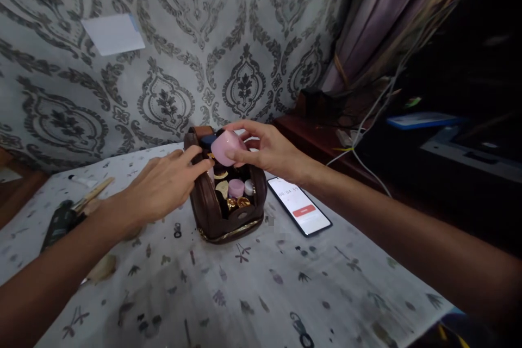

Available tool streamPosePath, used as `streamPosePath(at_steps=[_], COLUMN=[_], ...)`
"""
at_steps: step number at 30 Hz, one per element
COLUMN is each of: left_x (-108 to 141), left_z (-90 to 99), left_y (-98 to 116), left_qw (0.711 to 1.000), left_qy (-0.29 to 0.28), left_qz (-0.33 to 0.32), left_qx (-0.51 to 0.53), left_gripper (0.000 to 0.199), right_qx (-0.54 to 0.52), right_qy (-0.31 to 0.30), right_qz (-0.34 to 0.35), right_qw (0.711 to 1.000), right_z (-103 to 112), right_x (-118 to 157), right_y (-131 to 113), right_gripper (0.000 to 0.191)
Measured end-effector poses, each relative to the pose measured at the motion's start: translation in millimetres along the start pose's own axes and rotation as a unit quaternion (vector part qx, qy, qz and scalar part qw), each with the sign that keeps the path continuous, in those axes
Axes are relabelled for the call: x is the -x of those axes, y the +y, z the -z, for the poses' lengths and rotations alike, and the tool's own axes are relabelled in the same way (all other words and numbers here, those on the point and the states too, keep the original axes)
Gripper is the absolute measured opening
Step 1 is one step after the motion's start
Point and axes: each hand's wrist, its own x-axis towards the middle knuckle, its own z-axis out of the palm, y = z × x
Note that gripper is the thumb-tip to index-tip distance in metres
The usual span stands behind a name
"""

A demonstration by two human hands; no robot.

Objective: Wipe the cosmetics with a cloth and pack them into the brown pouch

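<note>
A dark brown bag (207,212) stands unzipped on the patterned cloth. Over its opening, my right hand (261,147) grips a pink rounded container (224,148) between thumb and fingers. My left hand (173,176) rests at the bag's left edge, fingers apart, the fingertips over the rim. Inside the bag lie a small pink jar (236,188), a white-lidded jar (249,187), a pale yellow piece (222,190) and shiny gold items (232,204). A dark blue item (207,141) sits at the back of the bag, partly hidden.
A phone (302,207) showing a timer lies right of the bag. Left are a dark green bottle (59,223), a brush (95,191) and a white tube (82,180). White cables (367,119) hang at the right beside a dark red surface (302,136).
</note>
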Motion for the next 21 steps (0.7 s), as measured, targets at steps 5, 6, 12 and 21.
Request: streamPosePath(at_steps=[5,6,12,21], left_x=[4.7,5.4,7.0,8.2], left_z=[-2.8,-3.8,-7.7,-11.6], left_y=[-0.4,-0.3,-0.1,-0.5], left_qw=[1.000,1.000,1.000,0.998], left_qy=[0.009,0.013,0.022,0.050], left_qz=[0.006,0.008,0.011,-0.005], left_qx=[-0.012,-0.011,0.011,0.021], left_gripper=[0.046,0.046,0.048,0.045], right_qx=[0.147,0.162,0.250,0.399], right_qy=[0.017,0.017,0.008,-0.065], right_qz=[0.034,0.040,0.051,0.030], right_qw=[0.988,0.986,0.967,0.914], right_z=[1.8,2.2,-0.2,-13.0], right_x=[2.9,3.1,-0.5,-8.5], right_y=[2.6,3.2,0.0,-16.7], right_gripper=[0.041,0.041,0.041,0.046])
